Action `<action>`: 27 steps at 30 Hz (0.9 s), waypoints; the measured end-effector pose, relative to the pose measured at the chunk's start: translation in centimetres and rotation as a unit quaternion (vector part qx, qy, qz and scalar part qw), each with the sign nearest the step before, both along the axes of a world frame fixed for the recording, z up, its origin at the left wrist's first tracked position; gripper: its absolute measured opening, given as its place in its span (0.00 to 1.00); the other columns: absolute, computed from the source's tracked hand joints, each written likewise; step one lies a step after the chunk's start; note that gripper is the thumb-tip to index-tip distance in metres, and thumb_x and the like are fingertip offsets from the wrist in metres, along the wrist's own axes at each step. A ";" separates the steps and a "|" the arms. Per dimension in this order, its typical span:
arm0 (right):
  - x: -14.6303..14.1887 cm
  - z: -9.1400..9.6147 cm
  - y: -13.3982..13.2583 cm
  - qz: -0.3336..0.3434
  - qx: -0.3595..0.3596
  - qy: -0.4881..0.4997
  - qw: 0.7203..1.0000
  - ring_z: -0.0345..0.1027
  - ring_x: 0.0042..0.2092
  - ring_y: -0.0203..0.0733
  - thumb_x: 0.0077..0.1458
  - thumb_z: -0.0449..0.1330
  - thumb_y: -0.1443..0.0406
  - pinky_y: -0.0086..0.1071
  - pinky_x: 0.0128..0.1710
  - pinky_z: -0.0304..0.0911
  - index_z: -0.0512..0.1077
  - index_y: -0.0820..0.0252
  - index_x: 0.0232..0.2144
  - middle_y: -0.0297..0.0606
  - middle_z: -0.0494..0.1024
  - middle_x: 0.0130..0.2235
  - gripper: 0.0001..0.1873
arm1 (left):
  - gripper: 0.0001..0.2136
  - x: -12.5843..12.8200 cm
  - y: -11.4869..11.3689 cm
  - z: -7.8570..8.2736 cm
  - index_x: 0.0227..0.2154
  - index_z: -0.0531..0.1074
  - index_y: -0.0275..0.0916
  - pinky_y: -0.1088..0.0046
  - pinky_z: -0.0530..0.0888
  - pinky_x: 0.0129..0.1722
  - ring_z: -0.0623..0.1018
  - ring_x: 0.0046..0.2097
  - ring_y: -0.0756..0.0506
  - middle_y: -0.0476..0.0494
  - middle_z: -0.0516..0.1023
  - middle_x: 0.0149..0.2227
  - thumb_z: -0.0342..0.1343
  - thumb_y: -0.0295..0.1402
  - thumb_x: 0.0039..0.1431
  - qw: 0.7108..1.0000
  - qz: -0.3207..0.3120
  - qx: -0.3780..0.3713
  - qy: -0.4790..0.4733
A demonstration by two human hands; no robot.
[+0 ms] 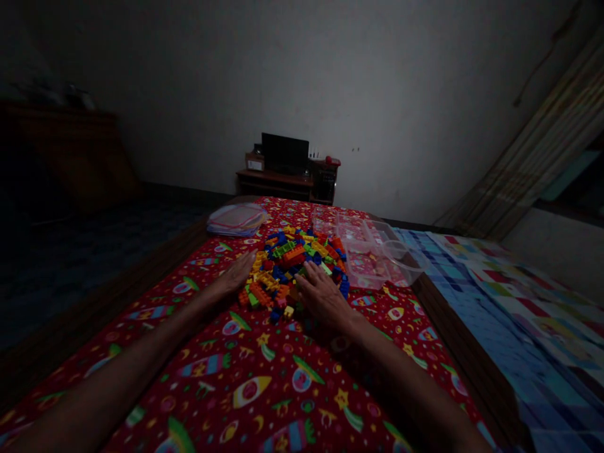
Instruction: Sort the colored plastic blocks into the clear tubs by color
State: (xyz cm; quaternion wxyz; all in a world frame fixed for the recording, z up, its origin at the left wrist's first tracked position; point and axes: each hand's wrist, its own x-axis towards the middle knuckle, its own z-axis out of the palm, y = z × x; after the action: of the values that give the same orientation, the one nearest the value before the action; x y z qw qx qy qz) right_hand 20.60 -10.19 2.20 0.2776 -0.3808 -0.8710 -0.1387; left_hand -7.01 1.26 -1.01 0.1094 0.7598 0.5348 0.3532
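Note:
A heap of small plastic building bricks in several colours lies on a red cloth printed with rockets and stars. My left hand lies flat against the heap's left side, fingers stretched out, holding nothing. My right hand rests palm down on the heap's near right edge, fingers spread over the bricks. Both forearms reach in from the bottom of the view.
A clear plastic box stands just right of the heap. A folded pale stack lies at the far left of the cloth. A blue checked sheet lies to the right. A low cabinet with a dark screen stands against the wall.

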 end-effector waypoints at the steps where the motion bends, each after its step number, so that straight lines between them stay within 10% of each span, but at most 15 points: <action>1: -0.1 -0.5 -0.2 -0.001 0.005 -0.006 1.000 0.40 0.68 0.52 0.62 0.52 0.65 0.51 0.63 0.50 0.64 0.62 0.57 0.54 0.55 0.64 0.22 | 0.34 0.4 -0.6 -0.2 0.57 0.65 0.35 0.53 0.61 0.61 0.64 0.62 0.37 0.34 0.68 0.59 0.30 0.53 0.61 1.000 -0.001 -0.009 0.010; 8: -0.4 -2.4 -0.4 -0.024 0.057 0.007 0.998 0.41 0.67 0.52 0.61 0.52 0.68 0.50 0.61 0.53 0.66 0.59 0.54 0.50 0.55 0.64 0.19 | 0.27 1.4 -2.9 0.4 0.53 0.67 0.32 0.57 0.66 0.57 0.70 0.57 0.39 0.33 0.72 0.55 0.34 0.42 0.61 0.997 0.059 0.030 -0.037; 14: 0.6 -1.4 -0.5 -0.098 0.099 0.044 0.989 0.63 0.53 0.49 0.62 0.51 0.60 0.44 0.50 0.62 0.71 0.63 0.47 0.51 0.71 0.50 0.16 | 0.21 0.2 -2.5 -0.3 0.48 0.71 0.36 0.60 0.72 0.48 0.75 0.47 0.39 0.37 0.77 0.45 0.43 0.41 0.57 0.994 0.066 0.084 -0.013; 21: 0.8 -0.2 -2.0 -0.203 0.001 -0.045 0.978 0.66 0.35 0.42 0.57 0.59 0.57 0.32 0.32 0.59 0.72 0.60 0.31 0.43 0.74 0.33 0.11 | 0.20 -0.4 -2.5 -0.6 0.44 0.73 0.36 0.59 0.70 0.48 0.74 0.45 0.38 0.36 0.76 0.42 0.47 0.41 0.54 0.988 0.079 0.115 0.058; 27: -0.1 -1.2 -2.1 -0.167 -0.009 -0.051 0.985 0.65 0.34 0.41 0.62 0.50 0.64 0.31 0.31 0.58 0.68 0.60 0.32 0.42 0.73 0.32 0.10 | 0.19 -0.5 -3.8 1.2 0.44 0.74 0.36 0.58 0.70 0.48 0.75 0.45 0.37 0.36 0.78 0.42 0.44 0.37 0.55 0.990 0.053 0.113 0.057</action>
State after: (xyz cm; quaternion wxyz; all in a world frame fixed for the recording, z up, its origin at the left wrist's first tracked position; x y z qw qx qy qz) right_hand 20.54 -12.27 0.96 0.2022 -0.5158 -0.8095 -0.1945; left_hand -7.53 -2.50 0.16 -0.0272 0.7568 0.5362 0.3728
